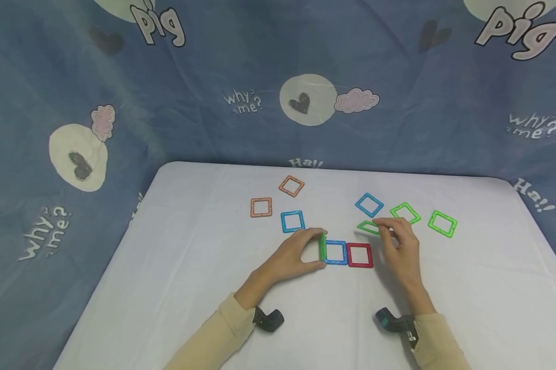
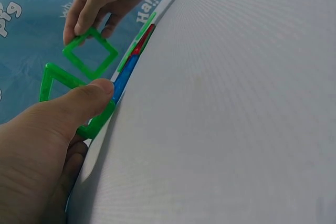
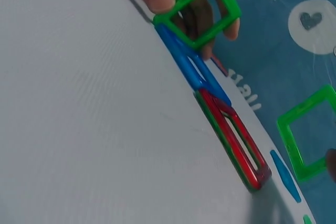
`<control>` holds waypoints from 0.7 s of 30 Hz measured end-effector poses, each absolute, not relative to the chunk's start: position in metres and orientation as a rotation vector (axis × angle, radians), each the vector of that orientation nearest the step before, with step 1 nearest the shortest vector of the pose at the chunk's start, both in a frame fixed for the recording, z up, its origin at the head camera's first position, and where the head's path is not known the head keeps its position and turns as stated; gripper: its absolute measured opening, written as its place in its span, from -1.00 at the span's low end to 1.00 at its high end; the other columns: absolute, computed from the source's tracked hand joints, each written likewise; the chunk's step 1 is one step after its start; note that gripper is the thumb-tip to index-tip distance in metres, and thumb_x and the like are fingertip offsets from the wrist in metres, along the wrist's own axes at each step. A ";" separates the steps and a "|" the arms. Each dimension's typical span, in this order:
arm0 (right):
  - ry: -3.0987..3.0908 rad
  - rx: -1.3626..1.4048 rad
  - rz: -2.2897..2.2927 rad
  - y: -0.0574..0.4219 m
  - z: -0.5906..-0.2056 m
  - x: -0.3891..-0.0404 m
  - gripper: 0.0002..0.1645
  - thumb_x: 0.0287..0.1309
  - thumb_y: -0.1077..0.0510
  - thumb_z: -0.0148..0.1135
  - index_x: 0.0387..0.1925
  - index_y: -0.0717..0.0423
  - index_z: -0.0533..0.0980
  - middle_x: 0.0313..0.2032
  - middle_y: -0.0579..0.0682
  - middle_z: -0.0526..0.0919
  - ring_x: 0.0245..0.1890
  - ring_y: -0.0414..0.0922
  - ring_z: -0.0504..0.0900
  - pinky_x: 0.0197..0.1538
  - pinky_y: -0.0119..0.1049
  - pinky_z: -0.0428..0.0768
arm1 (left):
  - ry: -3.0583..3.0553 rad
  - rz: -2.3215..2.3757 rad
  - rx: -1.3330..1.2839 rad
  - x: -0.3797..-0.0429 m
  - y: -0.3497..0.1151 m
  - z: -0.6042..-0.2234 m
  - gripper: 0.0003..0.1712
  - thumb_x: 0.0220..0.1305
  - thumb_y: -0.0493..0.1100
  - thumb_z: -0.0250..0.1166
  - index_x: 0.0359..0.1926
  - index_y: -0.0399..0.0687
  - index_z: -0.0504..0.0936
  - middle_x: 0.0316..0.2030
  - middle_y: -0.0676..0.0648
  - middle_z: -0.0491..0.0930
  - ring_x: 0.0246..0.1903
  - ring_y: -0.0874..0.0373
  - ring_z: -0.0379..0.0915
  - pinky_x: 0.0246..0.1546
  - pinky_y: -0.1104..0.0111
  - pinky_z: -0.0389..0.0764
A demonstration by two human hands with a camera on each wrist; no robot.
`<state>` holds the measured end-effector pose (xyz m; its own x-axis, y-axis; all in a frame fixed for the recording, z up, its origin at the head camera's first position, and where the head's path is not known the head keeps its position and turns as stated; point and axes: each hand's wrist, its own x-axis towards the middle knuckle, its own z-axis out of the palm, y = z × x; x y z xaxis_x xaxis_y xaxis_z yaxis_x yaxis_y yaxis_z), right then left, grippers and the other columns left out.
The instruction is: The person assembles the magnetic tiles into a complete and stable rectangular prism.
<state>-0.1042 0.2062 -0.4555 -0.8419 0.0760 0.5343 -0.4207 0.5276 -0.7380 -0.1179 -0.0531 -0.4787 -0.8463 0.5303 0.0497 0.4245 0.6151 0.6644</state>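
My left hand (image 1: 287, 261) grips a green square frame tile (image 1: 322, 248) between thumb and fingers. That tile stands upright at the left edge of a blue square tile (image 1: 336, 242), which lies flat on the table. A red square tile (image 1: 349, 255) lies against the blue one's right side, and a green edge shows under it in the right wrist view. My right hand (image 1: 404, 252) pinches another green square tile (image 1: 362, 225) by one side, raised and tilted above the table, behind and right of the red tile. In the left wrist view its square opening (image 2: 108, 62) shows fully.
Two orange tiles (image 1: 261, 199) (image 1: 297, 180) and a blue tile (image 1: 283, 222) lie behind my left hand. Another blue tile (image 1: 375, 199) and two green tiles (image 1: 414, 210) (image 1: 447, 216) lie behind my right hand. Patterned blue cloth (image 1: 203, 139) hangs beyond the white table (image 1: 176, 231).
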 end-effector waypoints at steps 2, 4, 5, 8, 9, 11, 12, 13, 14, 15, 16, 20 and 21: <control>-2.262 0.294 1.286 0.206 -0.459 -0.107 -0.78 0.19 0.40 0.12 -0.16 0.22 0.60 -0.21 0.07 0.60 -0.06 -0.41 0.44 -0.06 -0.74 0.45 | 2.686 1.046 0.797 -0.118 -0.053 -0.478 -0.19 0.08 0.15 0.37 0.33 0.27 0.24 0.25 0.15 0.38 0.29 0.21 0.27 0.30 0.25 0.36; -2.279 0.300 1.283 0.204 -0.459 -0.108 -0.78 0.21 0.39 0.12 -0.15 0.21 0.60 -0.20 0.05 0.61 -0.04 -0.41 0.44 -0.05 -0.73 0.46 | 2.686 1.045 0.794 -0.117 -0.053 -0.478 -0.19 0.08 0.16 0.37 0.33 0.28 0.24 0.25 0.15 0.38 0.29 0.21 0.27 0.30 0.25 0.36; -2.284 0.305 1.279 0.203 -0.459 -0.108 -0.78 0.21 0.38 0.12 -0.15 0.21 0.60 -0.19 0.04 0.61 -0.03 -0.41 0.44 -0.05 -0.73 0.46 | 2.684 1.047 0.792 -0.117 -0.053 -0.477 -0.19 0.07 0.16 0.37 0.33 0.28 0.24 0.24 0.15 0.38 0.29 0.22 0.27 0.30 0.25 0.36; -2.299 0.310 1.279 0.201 -0.459 -0.109 -0.77 0.21 0.38 0.12 -0.14 0.19 0.60 -0.17 0.02 0.60 -0.02 -0.42 0.43 -0.04 -0.74 0.45 | 2.682 1.046 0.797 -0.117 -0.053 -0.476 -0.19 0.08 0.16 0.37 0.33 0.29 0.24 0.25 0.16 0.38 0.29 0.22 0.27 0.30 0.26 0.36; -2.303 0.311 1.273 0.200 -0.459 -0.109 -0.77 0.21 0.38 0.12 -0.13 0.19 0.60 -0.17 0.02 0.60 -0.02 -0.42 0.43 -0.04 -0.74 0.45 | 2.682 1.045 0.799 -0.117 -0.053 -0.476 -0.19 0.08 0.16 0.37 0.33 0.28 0.24 0.25 0.16 0.38 0.29 0.22 0.26 0.30 0.26 0.36; -2.310 0.314 1.263 0.198 -0.459 -0.109 -0.77 0.21 0.37 0.12 -0.13 0.18 0.60 -0.17 0.02 0.60 -0.02 -0.42 0.42 -0.04 -0.75 0.44 | 2.681 1.047 0.803 -0.117 -0.054 -0.476 -0.19 0.08 0.16 0.37 0.33 0.28 0.24 0.25 0.16 0.37 0.30 0.22 0.26 0.30 0.26 0.36; -2.312 0.313 1.262 0.197 -0.459 -0.109 -0.77 0.21 0.37 0.12 -0.13 0.18 0.60 -0.17 0.02 0.60 -0.02 -0.41 0.42 -0.04 -0.75 0.44 | 2.681 1.049 0.805 -0.117 -0.054 -0.476 -0.19 0.08 0.16 0.37 0.33 0.28 0.24 0.25 0.16 0.37 0.30 0.22 0.26 0.30 0.26 0.36; -2.313 0.311 1.266 0.197 -0.459 -0.109 -0.77 0.22 0.37 0.11 -0.14 0.18 0.60 -0.17 0.02 0.60 -0.03 -0.41 0.42 -0.04 -0.75 0.44 | 2.680 1.056 0.809 -0.117 -0.054 -0.477 -0.19 0.07 0.15 0.37 0.32 0.27 0.25 0.25 0.16 0.37 0.29 0.23 0.26 0.30 0.27 0.36; -2.314 0.309 1.266 0.196 -0.459 -0.110 -0.78 0.22 0.37 0.11 -0.14 0.17 0.60 -0.18 0.03 0.60 -0.03 -0.41 0.42 -0.04 -0.74 0.43 | 2.681 1.059 0.815 -0.117 -0.054 -0.477 -0.20 0.07 0.15 0.38 0.32 0.27 0.25 0.24 0.16 0.37 0.28 0.23 0.27 0.30 0.27 0.37; -2.316 0.308 1.267 0.195 -0.459 -0.110 -0.78 0.22 0.37 0.11 -0.15 0.17 0.60 -0.18 0.03 0.60 -0.04 -0.40 0.42 -0.05 -0.74 0.43 | 2.680 1.063 0.821 -0.117 -0.054 -0.477 -0.20 0.07 0.14 0.38 0.31 0.27 0.25 0.23 0.16 0.37 0.28 0.24 0.27 0.30 0.28 0.37; -2.318 0.307 1.266 0.194 -0.459 -0.110 -0.78 0.22 0.37 0.11 -0.15 0.17 0.60 -0.18 0.02 0.60 -0.04 -0.40 0.42 -0.05 -0.74 0.43 | 2.680 1.068 0.827 -0.117 -0.054 -0.477 -0.21 0.07 0.14 0.38 0.31 0.27 0.26 0.22 0.17 0.36 0.27 0.25 0.28 0.29 0.30 0.37; -2.323 0.310 1.255 0.191 -0.459 -0.110 -0.78 0.21 0.37 0.12 -0.16 0.15 0.61 -0.19 0.01 0.60 -0.04 -0.39 0.42 -0.05 -0.74 0.44 | 2.679 1.071 0.851 -0.118 -0.054 -0.478 -0.21 0.07 0.12 0.39 0.30 0.27 0.26 0.19 0.17 0.36 0.24 0.27 0.30 0.28 0.32 0.39; -2.320 0.313 1.261 0.190 -0.459 -0.110 -0.78 0.21 0.37 0.12 -0.15 0.15 0.61 -0.19 0.01 0.60 -0.04 -0.38 0.42 -0.05 -0.74 0.44 | 2.680 1.070 0.854 -0.118 -0.054 -0.478 -0.21 0.07 0.12 0.39 0.31 0.27 0.26 0.19 0.17 0.37 0.24 0.27 0.30 0.28 0.32 0.39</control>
<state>-0.1105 0.1902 -0.4592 -0.8599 0.0259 0.5098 -0.4137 0.5497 -0.7257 -0.1181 -0.0544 -0.4778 -0.8309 0.5502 0.0834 0.4564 0.5879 0.6679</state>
